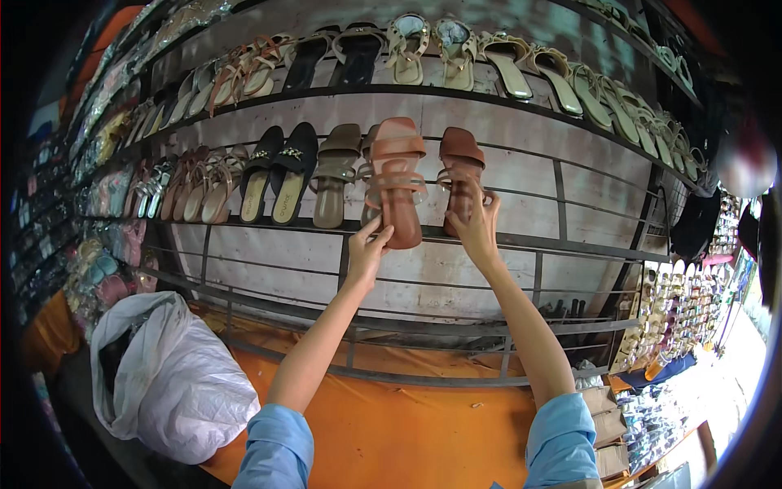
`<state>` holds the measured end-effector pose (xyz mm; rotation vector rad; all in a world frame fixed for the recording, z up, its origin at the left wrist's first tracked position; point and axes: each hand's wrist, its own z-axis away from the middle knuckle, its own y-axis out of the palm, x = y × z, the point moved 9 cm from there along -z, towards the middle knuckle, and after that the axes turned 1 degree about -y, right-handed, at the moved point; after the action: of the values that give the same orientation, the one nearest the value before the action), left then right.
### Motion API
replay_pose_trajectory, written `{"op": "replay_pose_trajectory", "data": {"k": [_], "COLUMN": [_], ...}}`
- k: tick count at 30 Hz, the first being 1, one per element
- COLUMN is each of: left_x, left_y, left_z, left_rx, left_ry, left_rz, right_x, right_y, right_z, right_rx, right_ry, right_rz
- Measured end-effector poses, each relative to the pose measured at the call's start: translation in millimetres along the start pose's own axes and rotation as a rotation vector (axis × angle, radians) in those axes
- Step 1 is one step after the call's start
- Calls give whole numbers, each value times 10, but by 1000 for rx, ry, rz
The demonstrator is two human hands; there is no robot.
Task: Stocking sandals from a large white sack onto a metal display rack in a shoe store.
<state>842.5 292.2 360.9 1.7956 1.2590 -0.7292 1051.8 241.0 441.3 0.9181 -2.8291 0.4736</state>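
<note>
My left hand (368, 250) grips a tan-brown strappy slide sandal (401, 214) by its heel end, toe up, in front of the middle rack shelf. Part of an olive-brown sandal (370, 205) is hidden behind it. To the right, my right hand (479, 226) has its fingers on a darker brown slide sandal (461, 165) that leans upright on the shelf bar (501, 239). Left of my left hand stand another olive-brown sandal (333, 202) and a pair of black slides (286, 198) with metal ornaments.
Sandals (455, 61) line the upper shelf. A large white sack (189, 379) stands at lower left, beside an orange sheet (403, 434). Plastic-wrapped goods (110, 269) crowd the left side. Cardboard boxes (605, 415) and a panel of small items (672, 312) are at right.
</note>
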Motion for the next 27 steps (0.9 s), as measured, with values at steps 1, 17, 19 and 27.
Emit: {"op": "replay_pose_trajectory", "data": {"k": [1, 17, 19, 27], "left_x": [30, -184, -138, -20], "left_y": [13, 315, 327, 485], "left_z": [-70, -337, -376, -460], "left_rx": [-2, -87, -39, -42], "left_ry": [-4, 473, 428, 422], "left_rz": [-5, -343, -329, -400], "right_x": [-31, -278, -277, -444], "right_y": [4, 165, 120, -111], "right_z": [-28, -101, -107, -70], "right_rx": [-31, 22, -11, -20], "right_ry": [37, 307, 347, 460], "right_rz": [33, 148, 158, 153]}}
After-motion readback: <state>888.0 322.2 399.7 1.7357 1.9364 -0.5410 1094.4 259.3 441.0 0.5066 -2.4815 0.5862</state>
